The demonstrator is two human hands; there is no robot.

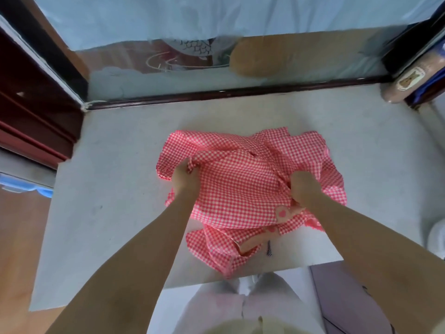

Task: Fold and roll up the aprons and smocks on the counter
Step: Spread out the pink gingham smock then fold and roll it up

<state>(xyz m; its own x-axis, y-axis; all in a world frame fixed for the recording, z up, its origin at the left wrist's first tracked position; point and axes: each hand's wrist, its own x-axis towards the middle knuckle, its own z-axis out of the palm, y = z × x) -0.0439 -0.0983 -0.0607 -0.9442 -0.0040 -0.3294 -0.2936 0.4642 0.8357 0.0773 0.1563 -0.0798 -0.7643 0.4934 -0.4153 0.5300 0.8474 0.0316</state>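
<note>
Near edge: one corner of the pink gingham smock (240, 179) hangs over the front lip of the counter (108, 189), just above the person's pale trousers (240, 307).
Left hand (184, 179): fingers curled tight round a bunch of cloth at the smock's left side.
Right hand (304, 189): fingers likewise closed into the cloth at the right side, just above a pale heart patch (282, 212).
Smock: crumpled in the middle of the counter, layers overlapping, not yet flattened. Whether the held part is raised off the surface cannot be told.
Risk, slippage: the overhanging corner could drag the garment off the edge if the cloth is pulled toward the body.
Risk, crooked fold: with the layers tangled, a fold begun now would probably trap creases and make a lumpy, uneven roll. Spreading it flat first seems advisable.
Surface: matt, pale grey, lightly marked. Bare areas lie on both sides of the smock.
Far edge: a dark rail (216, 94) runs along the back, with a reflective glass panel (144, 66) above it.
Surroundings: a dark red cabinet (31, 97) stands at the left, and a brown wrapped package (407, 78) at the far right.
</note>
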